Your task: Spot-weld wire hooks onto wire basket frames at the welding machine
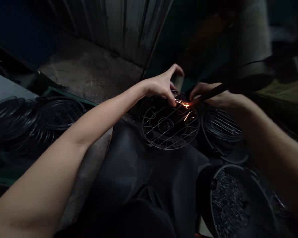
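A round wire grille [161,140] with parallel bars and small bent loops lies tilted in front of me, above my dark apron. My left hand [165,86] grips its far rim with the thumb and lower fingers, while the index finger arches upward. Orange sparks [186,105] fly from the rim between my hands. My right hand [208,92] is at the right side of the sparks, with its fingers closed and pinched together. A dark rod [213,92] of the machine crosses in front of it, so what those fingers hold is hidden.
Stacked wire grilles [62,114] fill a green-edged bin at left. More wire grilles [222,125] are at right, above a black bucket [257,198] with many small bent wire pieces [227,205]. A thick machine column [254,36] stands at upper right. Loose wire lies on the concrete floor [72,62].
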### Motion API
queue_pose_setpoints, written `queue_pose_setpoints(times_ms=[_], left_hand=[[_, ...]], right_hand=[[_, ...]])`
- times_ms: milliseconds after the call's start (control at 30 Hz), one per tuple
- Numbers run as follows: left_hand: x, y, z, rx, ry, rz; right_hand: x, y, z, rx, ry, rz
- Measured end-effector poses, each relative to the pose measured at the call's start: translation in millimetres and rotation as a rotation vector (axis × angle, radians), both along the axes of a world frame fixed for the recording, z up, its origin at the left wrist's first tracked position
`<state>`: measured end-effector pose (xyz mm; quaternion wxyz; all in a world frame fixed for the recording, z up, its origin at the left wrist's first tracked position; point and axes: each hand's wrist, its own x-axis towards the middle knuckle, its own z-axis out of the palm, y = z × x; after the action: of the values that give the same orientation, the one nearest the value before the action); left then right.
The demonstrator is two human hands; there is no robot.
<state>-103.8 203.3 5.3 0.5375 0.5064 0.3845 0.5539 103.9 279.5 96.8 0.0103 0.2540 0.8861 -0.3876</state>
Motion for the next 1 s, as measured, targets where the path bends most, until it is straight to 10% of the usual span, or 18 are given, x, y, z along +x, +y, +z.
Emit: queue_pose_setpoints(times_ms=[333,500,633,800,1000], left_hand=[[-23,-38,38.0,0.046,0.122,-0.058],[-34,-140,-2.5,-0.171,-0.183,0.482],[36,-206,-49.6,-0.433,-0.471,0.62],[116,-191,-76.7,-0.571,-0.706,0.62],[114,-155,-84.3,-0.493,-0.626,0.588]], right_hand=[[9,-1,3.9,0.014,0.16,-0.059],[86,-23,2.2,0.137,0.238,-0.356],[157,-66,-12.6,0.119,0.134,-0.617],[242,-122,-38.1,0.063,0.09,-1.035],[368,-192,-56.1,0.089,0.072,-1.308]])
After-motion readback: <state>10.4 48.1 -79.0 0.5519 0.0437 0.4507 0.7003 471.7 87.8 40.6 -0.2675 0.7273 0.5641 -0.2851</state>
